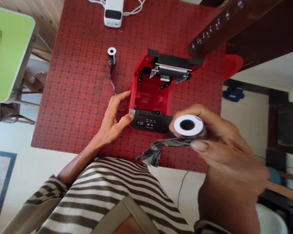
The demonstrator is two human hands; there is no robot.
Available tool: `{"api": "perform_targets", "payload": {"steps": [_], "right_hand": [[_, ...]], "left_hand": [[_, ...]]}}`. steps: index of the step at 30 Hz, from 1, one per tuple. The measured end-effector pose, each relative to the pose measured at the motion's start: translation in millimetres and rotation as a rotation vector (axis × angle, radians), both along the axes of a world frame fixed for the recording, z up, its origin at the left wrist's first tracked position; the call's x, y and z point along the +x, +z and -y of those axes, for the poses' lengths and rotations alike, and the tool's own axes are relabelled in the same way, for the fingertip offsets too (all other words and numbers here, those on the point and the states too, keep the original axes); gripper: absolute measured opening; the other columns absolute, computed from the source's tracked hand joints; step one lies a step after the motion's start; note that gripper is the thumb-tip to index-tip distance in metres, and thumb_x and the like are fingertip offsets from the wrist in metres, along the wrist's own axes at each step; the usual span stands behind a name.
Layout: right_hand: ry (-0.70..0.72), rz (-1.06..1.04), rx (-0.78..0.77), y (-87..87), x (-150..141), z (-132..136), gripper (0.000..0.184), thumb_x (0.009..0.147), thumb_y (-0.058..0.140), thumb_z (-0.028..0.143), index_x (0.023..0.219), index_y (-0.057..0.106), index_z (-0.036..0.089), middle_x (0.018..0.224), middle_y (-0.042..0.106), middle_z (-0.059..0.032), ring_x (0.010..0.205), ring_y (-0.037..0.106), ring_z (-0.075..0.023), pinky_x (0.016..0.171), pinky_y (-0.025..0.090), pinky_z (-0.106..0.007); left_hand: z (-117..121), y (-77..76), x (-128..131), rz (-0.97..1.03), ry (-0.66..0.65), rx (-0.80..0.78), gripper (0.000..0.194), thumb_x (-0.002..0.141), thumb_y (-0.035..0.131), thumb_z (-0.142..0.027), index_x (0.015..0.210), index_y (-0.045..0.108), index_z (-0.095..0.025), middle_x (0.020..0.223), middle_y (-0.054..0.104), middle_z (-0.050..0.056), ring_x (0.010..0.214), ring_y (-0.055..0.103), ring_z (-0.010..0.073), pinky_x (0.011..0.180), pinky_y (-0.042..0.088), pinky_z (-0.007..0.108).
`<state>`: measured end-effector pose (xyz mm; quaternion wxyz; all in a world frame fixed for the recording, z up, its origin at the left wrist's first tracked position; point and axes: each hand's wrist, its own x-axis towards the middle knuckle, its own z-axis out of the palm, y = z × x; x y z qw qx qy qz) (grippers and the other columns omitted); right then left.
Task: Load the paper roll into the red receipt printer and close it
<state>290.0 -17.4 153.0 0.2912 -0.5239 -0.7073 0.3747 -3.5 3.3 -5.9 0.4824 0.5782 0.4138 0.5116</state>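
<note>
A red and black printer (151,123) stands with its lid (172,63) raised, and its red inner bay shows. My left hand (114,118) is at the printer's left side, fingers spread. Its thumb touches the grey tab at the front left corner and its index finger reaches along the side wall. Held up in my right hand (217,139), near the front right corner, is a paper roll (188,125) with a white end and a dark core hole. A strip of crumpled dark shiny film (158,148) hangs from the roll to the left.
Another roll (111,56) with a dark film tail stands on the patterned red tabletop (75,97). A white power bank (114,13) with white cables lies at the back. A brown cylindrical post (215,31) slants in at the right. A green table (9,55) is at far left.
</note>
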Motion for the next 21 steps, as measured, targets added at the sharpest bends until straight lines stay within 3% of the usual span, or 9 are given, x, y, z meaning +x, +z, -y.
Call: {"api": "perform_targets", "payload": {"steps": [3,5,8,11,16,21], "right_hand": [[0.055,-0.148,-0.201,-2.4,-14,-14,0.053,0.106,0.09,0.091,0.117,0.083,0.039,0.092,0.079,0.0005,0.073,0.07,-0.0247,0.062,0.057,-0.041],[0.029,-0.131,-0.21,-5.0,-19,-20,0.056,0.102,0.096,0.089,0.121,0.081,0.039,0.095,0.082,0.0008,0.073,0.071,-0.023,0.062,0.058,-0.038],[-0.049,-0.097,-0.124,-9.8,-19,-22,0.056,0.102,0.098,0.087,0.126,0.078,0.041,0.099,0.083,0.0001,0.074,0.073,-0.0239,0.061,0.059,-0.038],[-0.082,-0.051,-0.086,-11.1,-15,-25,0.042,0.108,0.098,0.075,0.126,0.08,0.042,0.105,0.085,-0.0008,0.083,0.079,-0.0279,0.069,0.066,-0.044],[0.013,0.188,0.149,-12.3,-16,-39,0.018,0.115,0.094,0.057,0.126,0.091,0.043,0.115,0.087,-0.0053,0.101,0.084,-0.0341,0.093,0.072,-0.054],[0.079,0.335,0.238,-25.4,-26,-51,0.019,0.12,0.086,0.045,0.138,0.091,0.041,0.127,0.092,-0.0081,0.119,0.088,-0.0407,0.11,0.073,-0.061]], "left_hand": [[1,0.7,2,0.015,-0.005,0.009,0.069,0.118,0.089,-0.073,0.18,0.076,-0.045,0.174,0.079,0.012,0.163,0.075,0.0441,0.146,0.06,0.073],[1,1.7,3,0.021,-0.013,0.012,0.068,0.12,0.088,-0.07,0.18,0.076,-0.043,0.175,0.078,0.013,0.165,0.075,0.0437,0.147,0.06,0.072],[2,2.9,4,0.02,-0.013,0.02,0.067,0.12,0.088,-0.068,0.181,0.075,-0.041,0.176,0.079,0.013,0.164,0.076,0.0433,0.147,0.06,0.071],[3,3.9,4,0.013,-0.004,0.031,0.067,0.12,0.088,-0.068,0.18,0.075,-0.041,0.175,0.08,0.013,0.163,0.076,0.0437,0.147,0.06,0.072],[3,6.4,2,-0.014,-0.026,0.054,0.068,0.122,0.086,-0.065,0.184,0.072,-0.041,0.181,0.077,0.014,0.167,0.074,0.0445,0.149,0.059,0.074],[3,9.1,-1,-0.065,-0.041,0.07,0.068,0.123,0.086,-0.064,0.185,0.07,-0.041,0.183,0.077,0.013,0.169,0.074,0.0448,0.148,0.061,0.073]]}}
